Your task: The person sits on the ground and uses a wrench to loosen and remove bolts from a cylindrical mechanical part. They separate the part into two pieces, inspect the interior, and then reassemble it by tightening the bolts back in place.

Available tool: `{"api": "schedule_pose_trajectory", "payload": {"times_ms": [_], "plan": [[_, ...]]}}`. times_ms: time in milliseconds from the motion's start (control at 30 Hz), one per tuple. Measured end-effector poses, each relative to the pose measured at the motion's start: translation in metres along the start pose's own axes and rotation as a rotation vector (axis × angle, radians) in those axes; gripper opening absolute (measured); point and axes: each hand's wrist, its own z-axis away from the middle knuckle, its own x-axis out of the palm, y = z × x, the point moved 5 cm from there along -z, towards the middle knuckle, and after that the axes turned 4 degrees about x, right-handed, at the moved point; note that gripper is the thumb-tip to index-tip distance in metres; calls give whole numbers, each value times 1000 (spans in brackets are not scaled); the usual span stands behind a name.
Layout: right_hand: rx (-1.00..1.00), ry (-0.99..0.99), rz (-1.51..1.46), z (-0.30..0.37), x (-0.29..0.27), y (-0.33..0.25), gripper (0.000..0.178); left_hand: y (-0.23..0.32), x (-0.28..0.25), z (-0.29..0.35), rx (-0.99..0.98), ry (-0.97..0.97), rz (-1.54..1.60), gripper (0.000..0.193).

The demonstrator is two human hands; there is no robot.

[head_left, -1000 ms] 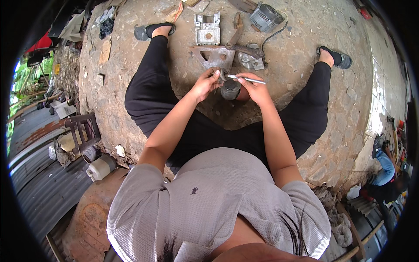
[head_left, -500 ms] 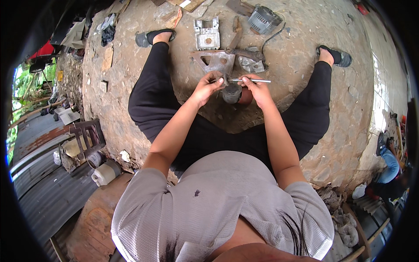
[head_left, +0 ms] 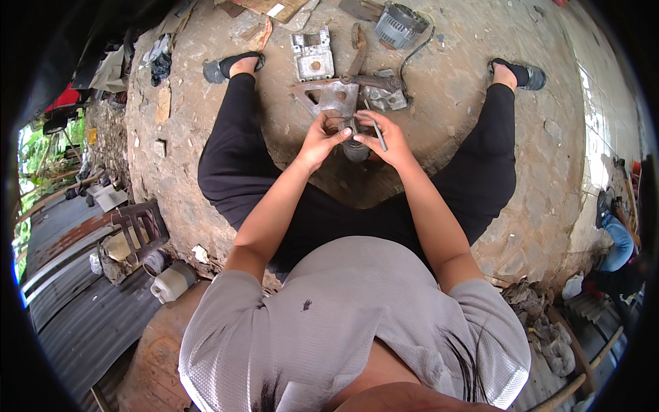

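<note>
Between my legs, both hands meet at a small dark metal part. My left hand closes on its left side with thumb and fingers. My right hand pinches the right side, and a slim silver pen-like rod lies slantwise across its fingers. The exact shape of the part is mostly covered by my fingers. Just below sits a dark round metal piece, partly hidden by the hands. Beyond my fingertips lies a flat triangular metal bracket with holes.
Farther off on the rough concrete are a pale metal housing, a rusty lever arm, a cast metal piece and a finned motor-like unit with a cable. A white jug stands at left. Another person's jeans-clad leg shows at far right.
My right hand has moved in against the metal part. The silver rod has swung from level to a steep slant across my fingers. The view has shifted slightly.
</note>
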Motion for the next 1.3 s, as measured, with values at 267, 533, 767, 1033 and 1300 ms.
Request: {"api": "schedule_pose_trajectory", "payload": {"times_ms": [267,533,767,1033,1300], "plan": [[67,110,-73,1,-20,5,58,101,22,-11,431,15,-550,44],[126,159,-143,-1,-29,18,55,345,11,55,919,-18,-751,40],[118,176,-143,-2,-29,8,53,371,-57,70,849,110,-911,44],[135,199,-186,-2,-27,9,53,385,-100,94,816,230,-993,49],[145,189,-153,1,-29,13,54,396,-124,116,789,278,-1023,54]]}}
